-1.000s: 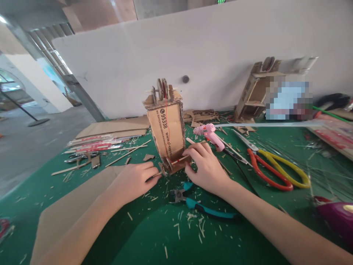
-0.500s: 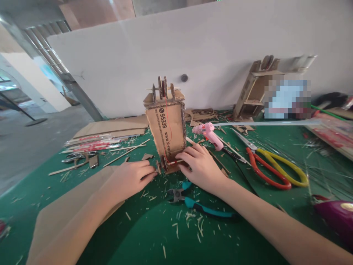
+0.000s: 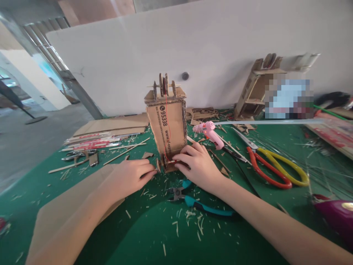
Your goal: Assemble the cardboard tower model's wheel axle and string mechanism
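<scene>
A tall cardboard tower [image 3: 173, 125] stands upright, with a cardboard pulley [image 3: 163, 85] on a thin stick across its top. Red thread [image 3: 169, 129] runs down its front to a lower cardboard spool [image 3: 164, 162], set on a wooden stick [image 3: 172, 161] near the base. My left hand [image 3: 135, 175] has its fingers closed at the spool's left end, pinching a small cardboard disc [image 3: 158, 165]. On the other side, my right hand [image 3: 200, 163] curls its fingers round the wooden stick, close to the spool; its fingertips partly hide the stick and the tower's lower right.
Blue-handled cutting pliers [image 3: 204, 207] lie in front of the tower. To the right are a pink glue gun [image 3: 212, 134] and large scissors [image 3: 271, 165]. Cardboard sheets [image 3: 116, 125] and bagged sticks [image 3: 93, 142] lie left. A second cardboard tower [image 3: 255, 88] stands behind.
My right hand has slid slightly left along the stick, closer to the spool. My left hand stays at the disc, and the view has shifted a little.
</scene>
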{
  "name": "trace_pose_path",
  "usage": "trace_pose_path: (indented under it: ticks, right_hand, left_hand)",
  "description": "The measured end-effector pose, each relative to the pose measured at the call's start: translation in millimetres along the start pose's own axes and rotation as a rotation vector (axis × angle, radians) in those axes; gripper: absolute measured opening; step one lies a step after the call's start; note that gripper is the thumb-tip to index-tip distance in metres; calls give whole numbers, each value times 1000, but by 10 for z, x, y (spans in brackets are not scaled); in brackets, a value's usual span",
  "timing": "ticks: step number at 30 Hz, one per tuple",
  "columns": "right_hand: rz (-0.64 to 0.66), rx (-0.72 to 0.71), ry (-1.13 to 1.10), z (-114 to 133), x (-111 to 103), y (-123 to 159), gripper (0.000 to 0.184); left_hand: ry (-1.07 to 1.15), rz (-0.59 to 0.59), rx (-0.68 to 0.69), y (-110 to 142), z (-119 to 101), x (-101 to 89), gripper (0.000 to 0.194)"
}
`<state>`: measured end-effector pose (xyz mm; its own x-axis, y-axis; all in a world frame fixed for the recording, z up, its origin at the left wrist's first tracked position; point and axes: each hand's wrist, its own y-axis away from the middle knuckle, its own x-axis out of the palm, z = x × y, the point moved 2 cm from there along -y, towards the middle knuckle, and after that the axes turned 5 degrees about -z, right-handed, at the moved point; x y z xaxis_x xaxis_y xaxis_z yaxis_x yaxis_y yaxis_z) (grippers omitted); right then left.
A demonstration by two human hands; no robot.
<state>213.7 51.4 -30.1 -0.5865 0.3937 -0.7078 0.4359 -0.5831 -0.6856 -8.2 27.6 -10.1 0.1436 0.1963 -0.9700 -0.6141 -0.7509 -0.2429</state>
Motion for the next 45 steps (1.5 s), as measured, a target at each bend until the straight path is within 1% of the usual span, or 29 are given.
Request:
trace_pose_path:
  ticks: [3, 7, 11, 16, 21, 24, 27, 28, 33, 37, 39, 42, 45]
  right_hand:
    - [2, 13, -5, 9, 6, 3, 18]
    - [-6, 35, 2, 17, -1, 8, 26]
    - [6, 14, 2, 15, -2, -1, 18]
    - [3, -2, 21, 13, 5, -16, 19]
    - [13, 6, 25, 12, 16, 2, 17]
    - [12, 18, 39, 17, 15, 2, 25]
    - [21, 6, 55, 35, 6, -18, 15]
    - [23, 0, 63, 42, 2, -27, 15]
    - [41, -39, 102, 49, -8, -50, 24]
    - [41, -39, 90, 30, -7, -40, 20]
    - [35, -33, 87, 29, -9, -39, 25]
    - [41, -45, 84, 44, -13, -50, 18]
    - [44, -52, 89, 53, -14, -69, 22]
  left_hand:
    - [-9, 9, -1, 0, 9, 12, 30]
    - [-5, -4, 5, -3, -4, 5, 30]
    - [-5, -29, 3, -8, -29, -16, 31]
    - [-5, -30, 10, -9, -28, -13, 30]
    - [-32, 7, 6, 2, 5, 19, 30]
    - [-25, 8, 4, 2, 5, 16, 29]
    - [-25, 7, -4, -7, -13, -1, 30]
    - [-23, 8, -6, -11, -20, -7, 30]
    - [-11, 19, -2, -13, -24, -19, 32]
    - [-12, 21, 4, 1, 3, -4, 32]
    - [-6, 18, 14, 3, 10, -1, 32]
    - [-9, 21, 14, 1, 6, -11, 31]
    - [-15, 18, 13, 1, -4, -27, 31]
